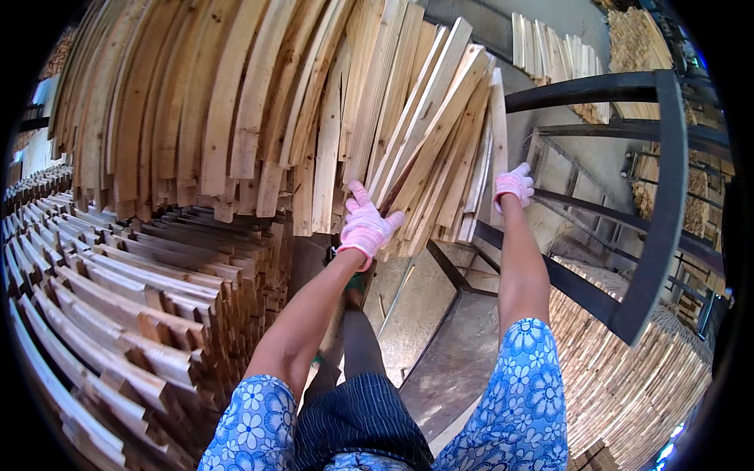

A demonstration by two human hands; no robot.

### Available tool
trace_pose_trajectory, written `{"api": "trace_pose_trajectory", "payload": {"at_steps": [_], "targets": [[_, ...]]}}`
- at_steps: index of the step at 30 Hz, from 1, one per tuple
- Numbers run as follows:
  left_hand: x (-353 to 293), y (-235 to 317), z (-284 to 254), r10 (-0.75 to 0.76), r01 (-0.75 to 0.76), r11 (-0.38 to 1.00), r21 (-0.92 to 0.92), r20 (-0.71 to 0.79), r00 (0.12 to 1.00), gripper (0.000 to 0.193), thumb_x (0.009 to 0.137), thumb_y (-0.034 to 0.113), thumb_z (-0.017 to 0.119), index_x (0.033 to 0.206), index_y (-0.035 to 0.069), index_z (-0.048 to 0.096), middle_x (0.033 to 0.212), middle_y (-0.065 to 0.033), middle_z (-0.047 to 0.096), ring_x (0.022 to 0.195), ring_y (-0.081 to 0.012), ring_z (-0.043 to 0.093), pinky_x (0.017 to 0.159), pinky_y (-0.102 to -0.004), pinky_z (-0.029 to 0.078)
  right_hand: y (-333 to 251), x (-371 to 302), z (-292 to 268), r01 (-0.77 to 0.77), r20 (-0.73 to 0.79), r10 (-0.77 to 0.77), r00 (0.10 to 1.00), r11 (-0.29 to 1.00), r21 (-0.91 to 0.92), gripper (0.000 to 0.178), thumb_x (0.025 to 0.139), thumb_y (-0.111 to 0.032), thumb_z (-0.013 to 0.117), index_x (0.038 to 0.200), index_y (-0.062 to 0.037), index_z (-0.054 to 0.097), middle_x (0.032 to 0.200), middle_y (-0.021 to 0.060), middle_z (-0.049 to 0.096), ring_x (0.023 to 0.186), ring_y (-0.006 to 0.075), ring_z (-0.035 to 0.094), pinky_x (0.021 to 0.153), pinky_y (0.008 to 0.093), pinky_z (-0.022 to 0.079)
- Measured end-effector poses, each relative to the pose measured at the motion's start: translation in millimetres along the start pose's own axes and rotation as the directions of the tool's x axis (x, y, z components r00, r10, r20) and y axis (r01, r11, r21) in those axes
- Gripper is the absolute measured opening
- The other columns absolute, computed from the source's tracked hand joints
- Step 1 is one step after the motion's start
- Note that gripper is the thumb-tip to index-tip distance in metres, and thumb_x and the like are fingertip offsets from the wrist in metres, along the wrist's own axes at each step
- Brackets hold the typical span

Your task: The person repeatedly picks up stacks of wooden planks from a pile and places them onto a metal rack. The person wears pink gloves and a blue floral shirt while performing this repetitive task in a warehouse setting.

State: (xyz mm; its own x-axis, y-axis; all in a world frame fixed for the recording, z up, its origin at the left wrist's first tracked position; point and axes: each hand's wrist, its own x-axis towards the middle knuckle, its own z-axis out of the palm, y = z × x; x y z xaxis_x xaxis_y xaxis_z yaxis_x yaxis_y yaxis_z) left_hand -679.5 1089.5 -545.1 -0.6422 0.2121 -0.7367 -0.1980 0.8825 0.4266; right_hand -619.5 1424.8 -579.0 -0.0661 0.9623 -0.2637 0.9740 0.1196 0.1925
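My left hand [367, 224], in a pink-and-white knit glove, lies with fingers spread on the near ends of a leaning row of wooden slats [440, 169]. Nothing is gripped in it. Slats under it fan out at a slant, and a dark, reddish-brown edge shows beside its fingers. At the row's right end, my right hand [514, 186], gloved alike, rests against the outermost upright slat [498, 129]. Its short visible fingers are slightly apart and not wrapped round the slat; the palm side is hidden.
A dark metal frame [656, 212] juts out at right, beyond the row. Stacked slats [149, 314] fill the lower left, and another dense wood stack [628, 377] stands at lower right. More slats [554, 51] stand farther back. Concrete floor [424, 306] shows below my hands.
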Motion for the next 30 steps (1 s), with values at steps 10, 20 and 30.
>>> {"api": "trace_pose_trajectory", "payload": {"at_steps": [10, 20, 30], "targets": [[1, 3, -2, -0.023, 0.056, 0.984, -0.168, 0.189, 0.982, 0.140, 0.078, 0.049, 0.083, 0.158, 0.013, -0.026, 0.162, -0.0382, -0.002, 0.149, -0.0512, 0.024, 0.122, -0.0468, 0.028, 5, 10, -5, 0.350, 0.000, -0.350, 0.937, 0.936, 0.032, 0.047, 0.097, -0.044, 0.057, 0.118, -0.0020, 0.063, 0.117, 0.0270, 0.068, 0.112, 0.0470, 0.064, 0.093, 0.0503, 0.052], [-30, -7, 27, 0.136, -0.087, 0.955, -0.284, 0.161, 0.978, 0.125, 0.081, 0.055, 0.077, 0.163, 0.019, -0.010, 0.156, -0.0393, 0.025, 0.142, -0.0529, 0.038, 0.118, -0.0468, 0.034, -16, -193, 19, 0.134, 0.154, -0.308, 0.939, 0.738, 0.662, 0.083, 0.099, -0.065, 0.045, 0.156, -0.0056, 0.029, 0.151, 0.0387, 0.031, 0.133, 0.0546, 0.043, 0.109, 0.0558, 0.039], [-6, -13, -21, 0.162, 0.097, 0.841, -0.532, 0.418, 0.894, 0.126, 0.073, 0.047, 0.089, 0.164, 0.012, 0.009, 0.151, -0.0257, 0.047, 0.138, -0.0346, 0.049, 0.116, -0.0382, 0.036, -11, -197, 49, -0.116, 0.259, -0.335, 0.906, 0.391, 0.913, 0.109, 0.093, -0.060, 0.065, 0.163, -0.0028, 0.004, 0.161, 0.0290, 0.028, 0.150, 0.0395, 0.029, 0.121, 0.0401, 0.025]]}}
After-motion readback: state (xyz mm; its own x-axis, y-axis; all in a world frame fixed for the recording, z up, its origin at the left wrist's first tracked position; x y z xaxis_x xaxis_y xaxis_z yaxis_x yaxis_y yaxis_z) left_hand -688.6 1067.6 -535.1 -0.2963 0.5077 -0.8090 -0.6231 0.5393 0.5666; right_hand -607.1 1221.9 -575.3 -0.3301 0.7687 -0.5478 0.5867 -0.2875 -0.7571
